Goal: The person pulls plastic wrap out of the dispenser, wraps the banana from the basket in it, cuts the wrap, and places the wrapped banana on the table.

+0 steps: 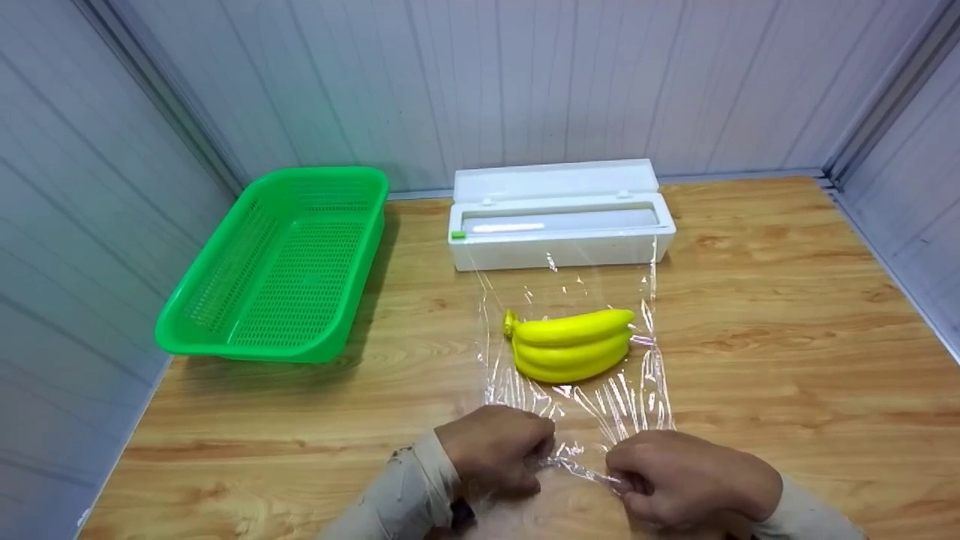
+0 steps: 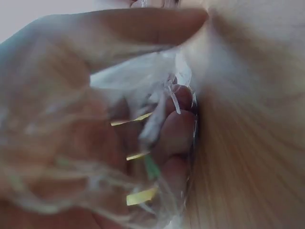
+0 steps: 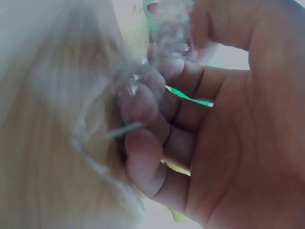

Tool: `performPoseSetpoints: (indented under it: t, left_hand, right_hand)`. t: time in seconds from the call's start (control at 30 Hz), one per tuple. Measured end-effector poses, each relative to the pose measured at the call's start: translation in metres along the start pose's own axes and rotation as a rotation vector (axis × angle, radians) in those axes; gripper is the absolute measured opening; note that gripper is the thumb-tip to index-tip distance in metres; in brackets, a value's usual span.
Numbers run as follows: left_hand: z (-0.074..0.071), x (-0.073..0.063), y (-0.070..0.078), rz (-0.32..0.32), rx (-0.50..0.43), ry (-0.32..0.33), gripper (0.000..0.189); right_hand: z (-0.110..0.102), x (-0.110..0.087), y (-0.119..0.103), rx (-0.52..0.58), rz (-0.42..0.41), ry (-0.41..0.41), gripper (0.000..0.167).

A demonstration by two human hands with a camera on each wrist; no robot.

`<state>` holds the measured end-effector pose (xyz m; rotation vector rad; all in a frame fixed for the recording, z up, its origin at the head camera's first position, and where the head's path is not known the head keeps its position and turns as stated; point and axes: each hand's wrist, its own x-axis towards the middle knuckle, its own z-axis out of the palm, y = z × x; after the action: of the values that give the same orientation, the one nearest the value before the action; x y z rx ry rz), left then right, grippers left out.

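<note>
Bananas [image 1: 574,346] are yellow, film [image 1: 592,406] colourless, box [image 1: 555,180] white, basket [image 1: 362,285] green, and the tabletop [image 1: 787,322] brown wood grain.

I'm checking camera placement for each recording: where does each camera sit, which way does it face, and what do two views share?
Head: worn on the head, facing forward and down at the bananas, plastic film, white box and green basket; the left hand, right hand and sleeves show.
Left wrist: on that wrist, facing the hand's palm side; its curled fingers hold film, wooden table beside.
Right wrist: on that wrist, likewise facing its palm and curled fingers, film held, table beside.
Shared: both wrist views show film and table.
</note>
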<state>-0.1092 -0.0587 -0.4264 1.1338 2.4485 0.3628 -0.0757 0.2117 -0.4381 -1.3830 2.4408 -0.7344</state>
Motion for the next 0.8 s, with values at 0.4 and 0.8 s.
performPoseSetpoints:
  t: [0.4, 0.8]
  left_hand:
    - [-0.007, -0.004, -0.005, 0.064, -0.085, -0.034, 0.026]
    - [-0.023, -0.014, -0.012, 0.117, -0.219, -0.125, 0.011]
  right_hand:
    - [-0.002, -0.002, 0.009, 0.218, 0.048, -0.037, 0.026]
    - [0.000, -0.003, 0.010, 0.294, 0.062, -0.045, 0.025]
